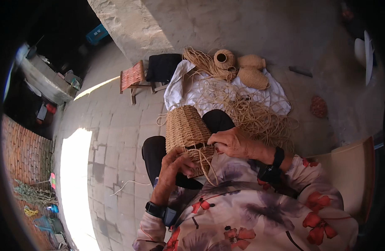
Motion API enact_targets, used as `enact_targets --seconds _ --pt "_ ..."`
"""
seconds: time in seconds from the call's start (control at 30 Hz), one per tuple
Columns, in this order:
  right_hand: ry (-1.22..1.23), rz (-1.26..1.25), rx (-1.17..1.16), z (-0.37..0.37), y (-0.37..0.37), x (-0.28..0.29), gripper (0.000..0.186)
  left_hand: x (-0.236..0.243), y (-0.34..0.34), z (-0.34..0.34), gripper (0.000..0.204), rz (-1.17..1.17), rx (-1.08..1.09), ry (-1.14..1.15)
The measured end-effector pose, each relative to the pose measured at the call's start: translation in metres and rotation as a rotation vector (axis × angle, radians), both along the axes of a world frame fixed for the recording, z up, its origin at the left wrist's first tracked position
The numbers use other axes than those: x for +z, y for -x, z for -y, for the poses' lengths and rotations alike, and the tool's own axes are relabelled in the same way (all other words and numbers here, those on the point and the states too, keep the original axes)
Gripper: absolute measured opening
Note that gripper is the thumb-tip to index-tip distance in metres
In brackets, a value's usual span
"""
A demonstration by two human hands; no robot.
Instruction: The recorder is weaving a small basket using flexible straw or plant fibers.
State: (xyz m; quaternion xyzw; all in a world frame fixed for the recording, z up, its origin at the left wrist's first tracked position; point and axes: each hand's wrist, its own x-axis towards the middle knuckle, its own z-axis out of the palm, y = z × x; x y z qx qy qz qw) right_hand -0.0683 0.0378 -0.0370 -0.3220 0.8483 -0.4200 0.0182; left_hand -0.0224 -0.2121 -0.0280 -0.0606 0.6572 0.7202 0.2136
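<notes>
A woven straw basket (185,127) lies tilted across my lap, its dark opening turned toward me. My left hand (175,165) is closed on the near left side of its rim, with the fingers curled over the edge. At the rim's right side, my right hand (233,142) is closed in a pinch on a straw cord; the fingertips are partly hidden. Loose cord ends (207,168) hang from the rim between my hands, over the patterned shirt.
Ahead, a white cloth (177,85) bears a tangle of straw cord (255,113), a cord bundle (200,58) and several woven vessels (253,77). A folding stool (132,77) and a black cloth item (163,67) stand left of it. A reddish round object (318,106) lies right.
</notes>
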Motion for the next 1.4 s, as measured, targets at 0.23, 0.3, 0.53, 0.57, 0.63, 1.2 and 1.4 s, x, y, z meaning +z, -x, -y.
enact_targets --seconds 0.23,0.3,0.53,0.57,0.63,1.2,1.4 --pt "-0.429 -0.385 0.279 0.016 0.018 0.005 0.011 -0.002 0.006 0.000 0.028 0.032 -0.029 0.030" --pt "-0.493 -0.401 0.332 0.028 0.027 0.012 0.009 0.003 0.006 -0.003 0.027 0.025 -0.040 0.056" --pt "-0.533 -0.778 0.445 0.053 0.035 0.002 0.007 -0.009 0.012 0.024 0.019 0.092 -0.004 -0.019" --pt "-0.530 -0.780 0.450 0.054 0.037 0.003 0.007 -0.012 0.014 0.028 0.019 0.092 0.002 -0.018" --pt "-0.262 -0.887 0.538 0.052 0.043 0.007 0.009 -0.018 0.013 0.036 0.016 0.156 0.075 -0.130" --pt "-0.607 -0.237 -0.076 -0.192 0.052 -0.050 0.011 -0.018 0.010 0.029 0.013 0.169 0.133 -0.166" --pt "-0.919 0.051 -0.019 -0.169 0.049 -0.069 0.008 -0.018 0.005 0.027 0.013 0.106 0.104 -0.124"
